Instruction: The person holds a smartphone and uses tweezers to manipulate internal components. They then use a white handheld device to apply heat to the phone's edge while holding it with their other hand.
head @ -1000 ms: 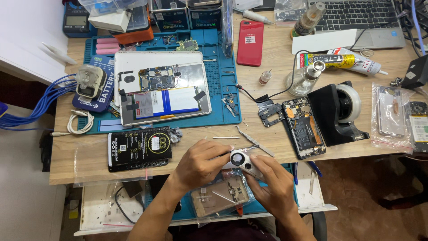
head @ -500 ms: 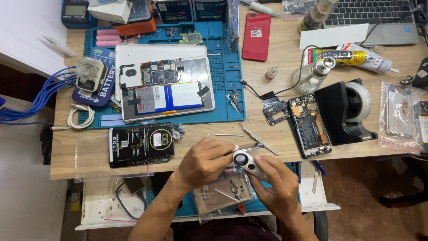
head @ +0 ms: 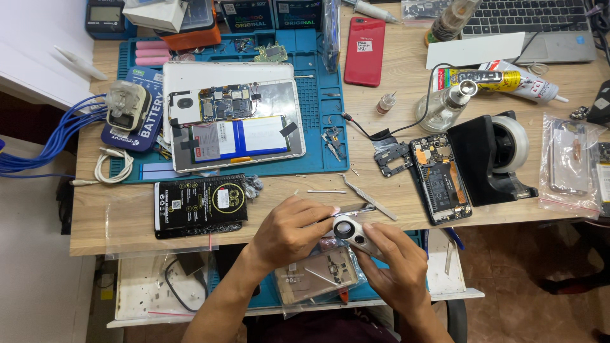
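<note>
Both hands (head: 343, 248) slightly lower — one loupe (head: 347, 228), two grips.

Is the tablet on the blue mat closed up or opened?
Opened. The tablet lies flat on the blue mat with its back cover off, circuit board and battery exposed.

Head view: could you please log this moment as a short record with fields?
left hand: left hand grips one side of the small round loupe
right hand: right hand grips the loupe's other side
below hands: gold phone frame on a lower shelf
near hands: metal tweezers on the wooden desk, just beyond the loupe
left of hands: black battery pack
right of hands: opened black phone beside the tape dispenser
far side: opened tablet on the blue mat
</note>
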